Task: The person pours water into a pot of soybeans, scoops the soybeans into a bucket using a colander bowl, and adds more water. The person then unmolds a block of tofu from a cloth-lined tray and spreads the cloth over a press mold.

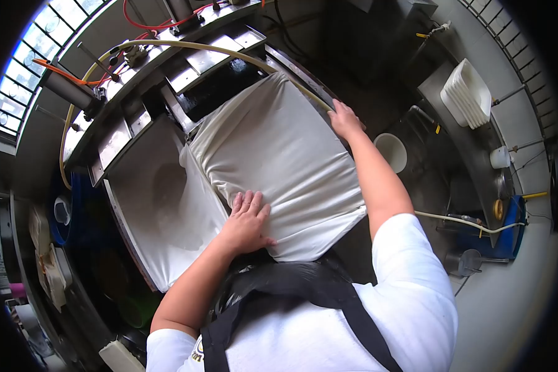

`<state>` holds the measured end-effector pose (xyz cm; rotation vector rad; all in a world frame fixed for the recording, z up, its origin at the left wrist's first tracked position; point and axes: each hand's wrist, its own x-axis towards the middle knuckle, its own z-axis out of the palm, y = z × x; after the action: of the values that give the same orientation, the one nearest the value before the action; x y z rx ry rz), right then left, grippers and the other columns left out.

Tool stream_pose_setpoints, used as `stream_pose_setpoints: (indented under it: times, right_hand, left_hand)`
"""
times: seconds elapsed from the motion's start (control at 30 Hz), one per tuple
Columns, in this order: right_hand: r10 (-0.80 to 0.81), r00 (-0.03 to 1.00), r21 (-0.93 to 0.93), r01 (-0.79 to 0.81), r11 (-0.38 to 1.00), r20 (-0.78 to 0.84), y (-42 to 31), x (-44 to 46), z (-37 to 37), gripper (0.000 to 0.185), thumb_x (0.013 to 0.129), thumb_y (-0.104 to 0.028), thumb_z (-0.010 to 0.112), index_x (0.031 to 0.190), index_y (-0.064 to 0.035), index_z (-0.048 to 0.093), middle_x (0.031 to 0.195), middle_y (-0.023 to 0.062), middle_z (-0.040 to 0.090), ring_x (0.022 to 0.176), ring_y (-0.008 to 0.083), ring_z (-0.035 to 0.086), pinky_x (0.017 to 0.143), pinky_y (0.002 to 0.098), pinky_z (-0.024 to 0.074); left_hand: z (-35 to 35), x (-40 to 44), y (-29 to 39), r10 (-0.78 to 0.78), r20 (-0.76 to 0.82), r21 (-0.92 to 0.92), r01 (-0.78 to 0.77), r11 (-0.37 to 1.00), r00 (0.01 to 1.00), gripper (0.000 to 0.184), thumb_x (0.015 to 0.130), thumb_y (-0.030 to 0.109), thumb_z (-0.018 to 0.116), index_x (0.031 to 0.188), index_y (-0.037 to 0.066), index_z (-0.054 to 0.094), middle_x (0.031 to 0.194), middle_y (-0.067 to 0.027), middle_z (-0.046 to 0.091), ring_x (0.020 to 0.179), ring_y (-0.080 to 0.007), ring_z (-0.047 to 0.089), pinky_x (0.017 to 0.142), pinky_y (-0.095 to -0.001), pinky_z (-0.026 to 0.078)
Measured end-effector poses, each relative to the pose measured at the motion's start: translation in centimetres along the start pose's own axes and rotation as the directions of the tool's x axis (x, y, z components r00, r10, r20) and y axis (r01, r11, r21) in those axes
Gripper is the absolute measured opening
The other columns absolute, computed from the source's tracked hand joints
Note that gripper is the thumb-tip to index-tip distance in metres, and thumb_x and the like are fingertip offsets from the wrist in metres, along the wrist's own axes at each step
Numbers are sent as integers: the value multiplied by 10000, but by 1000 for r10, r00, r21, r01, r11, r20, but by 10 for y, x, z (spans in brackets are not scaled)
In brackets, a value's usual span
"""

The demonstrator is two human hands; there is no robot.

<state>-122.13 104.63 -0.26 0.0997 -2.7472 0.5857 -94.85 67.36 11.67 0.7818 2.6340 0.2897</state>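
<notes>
A large white cloth (285,155) lies in folds over a squarish block-like form in front of me, its contents hidden. My left hand (248,224) rests on the near left part of this cloth, palm down with fingers spread. At the far right edge, my right hand (346,119) has its fingers bent over the cloth's border, close to the frame rim (310,79); its grip is partly hidden. To the left, a second stretch of white cloth (158,208) sags into a shallow hollow and looks wet.
Metal press plates (214,61) and cylinders (74,87) stand beyond the cloth. A yellowish hose (186,43) arches across them. Stacked white trays (468,94) sit on the right counter, above a white bucket (391,152). A blue barrel (65,214) stands at left.
</notes>
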Motion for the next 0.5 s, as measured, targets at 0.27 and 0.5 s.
stream_pose_setpoints:
  times: [0.27,0.5]
  right_hand:
    - [126,970,-168,-162,972,-206,10,72,-24,178,1035,-306,551,1158,-184,591,1063,201,684,980,445,672,841,563,547]
    - [-268,919,-98,250,963,-288,-4,70,-144,355,984,-321,668,1273,-119,632,1165,200,692,1071,410,664,931,526,543]
  left_hand:
    - [-15,-2,-5,102,97,4,-102,995,990,1085,656,536,883,1563,126,451,1659,-317,210,1560,-505,123,1277,-604,67]
    - [20,15,-20,123,-22,302,-111,947,992,918,705,353,841,1533,149,499,1629,-332,282,1510,-565,238,1232,-702,107]
